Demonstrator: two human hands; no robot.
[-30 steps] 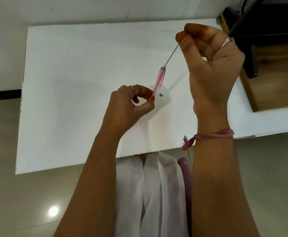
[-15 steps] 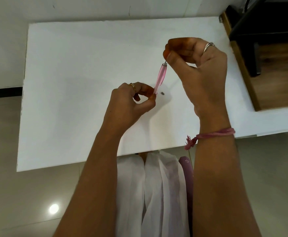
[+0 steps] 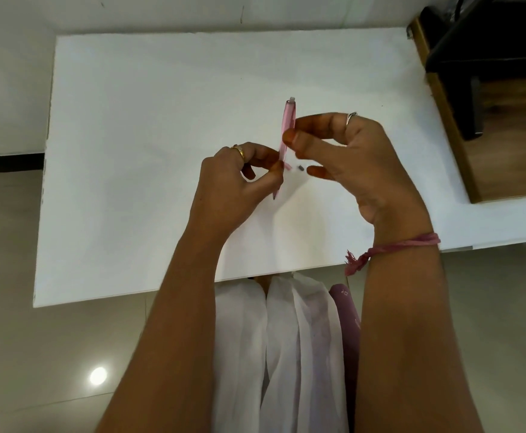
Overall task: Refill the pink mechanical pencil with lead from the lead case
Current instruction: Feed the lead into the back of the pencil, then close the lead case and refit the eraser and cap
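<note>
The translucent pink mechanical pencil (image 3: 289, 117) stands almost upright over the white table (image 3: 149, 120), its open white top end pointing away from me. My left hand (image 3: 227, 189) pinches its lower barrel near the tip. My right hand (image 3: 364, 160) pinches the barrel's middle between thumb and forefinger, the other fingers spread. No lead shows outside the pencil. A tiny grey piece (image 3: 300, 167) lies on the table just right of the pencil, under my right fingers. No lead case is in view.
A wooden cabinet (image 3: 505, 135) with a black object (image 3: 489, 42) on it stands against the table's right edge. White cloth on my lap (image 3: 286, 339) hangs below the table's near edge. Tiled floor surrounds the table.
The thin lead that stuck out of the pencil's top is no longer visible. My right hand came down from above the top to the barrel's middle. The pencil now stands straighter.
</note>
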